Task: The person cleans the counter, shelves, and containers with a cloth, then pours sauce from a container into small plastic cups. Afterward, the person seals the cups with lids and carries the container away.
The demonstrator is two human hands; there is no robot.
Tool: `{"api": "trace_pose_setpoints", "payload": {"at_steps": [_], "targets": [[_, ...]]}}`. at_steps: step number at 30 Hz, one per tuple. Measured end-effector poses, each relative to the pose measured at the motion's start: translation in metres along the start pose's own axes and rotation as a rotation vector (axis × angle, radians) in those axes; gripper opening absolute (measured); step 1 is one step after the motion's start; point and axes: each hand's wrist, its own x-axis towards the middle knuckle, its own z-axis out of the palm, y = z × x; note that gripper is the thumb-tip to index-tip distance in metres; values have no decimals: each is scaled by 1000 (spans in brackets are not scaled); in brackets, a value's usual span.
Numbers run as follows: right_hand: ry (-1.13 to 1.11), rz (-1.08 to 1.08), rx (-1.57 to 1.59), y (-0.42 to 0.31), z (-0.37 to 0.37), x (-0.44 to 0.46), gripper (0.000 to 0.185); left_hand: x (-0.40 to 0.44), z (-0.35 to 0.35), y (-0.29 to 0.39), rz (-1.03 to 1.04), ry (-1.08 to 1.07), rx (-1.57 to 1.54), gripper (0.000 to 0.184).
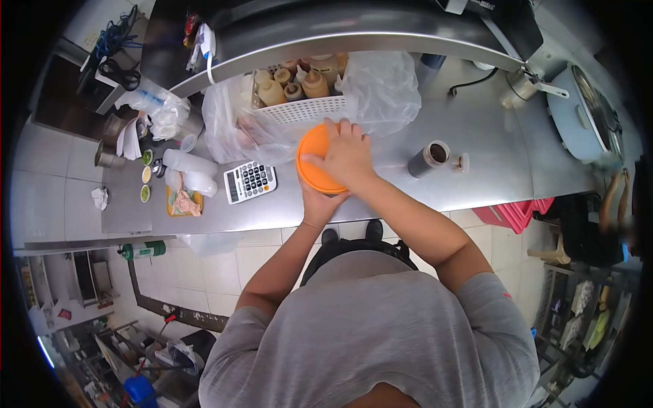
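Observation:
A round orange lid [313,178] sits on a container whose body is almost wholly hidden, near the counter's front edge. My right hand [348,158] grips the lid from above, fingertips over its far rim and thumb across its top. Beneath the lid, my left hand [318,206] holds the container's near side, its fingers mostly hidden. To the left lies a white calculator [250,182]. On the right stands an uncapped jar [428,159] with dark contents, beside a small clear cap [461,163].
Behind my hands, a white perforated basket [303,110] lined with plastic holds several squeeze bottles [314,85]. Stacked clear cups [190,163] and a yellow tray [185,202] are at left. A large pale blue pot [568,119] stands far right. Another person's arm [612,200] shows at right.

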Motion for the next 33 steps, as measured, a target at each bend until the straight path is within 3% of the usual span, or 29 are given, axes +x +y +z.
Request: {"api": "trace_pose_setpoints", "payload": {"at_steps": [3,6,9,12,15,18,21,24,27,30,33], "targets": [[138,-123,-95,-5,9,-16,88,-5,-8,8,20,-32,81,112],[137,-261,-17,-3,6,-24,86,-11,-18,16,-36,-41,-204,110],[-6,-89,51,-9,6,-13,81,-5,-33,28,-61,-95,-151,112],[-73,89,116,-17,-1,-23,76,-13,-50,19,72,-126,100,109],[-24,367,484,-3,19,-50,77,-8,-75,54,316,-300,351,108],[-103,689,789,5,31,-66,75,-3,-78,68,222,-587,397,108],[-119,649,792,4,30,-74,76,2,-76,81,27,-715,356,113],[63,116,488,2,27,-89,61,8,-84,75,0,-789,112,112],[-171,-295,656,-8,5,-89,40,8,-83,39,113,-813,51,110],[-17,-37,1007,-18,-17,-74,29,13,-83,43,102,-705,107,109],[256,-253,455,34,17,-46,29,17,-78,48,128,-745,130,112]]}}
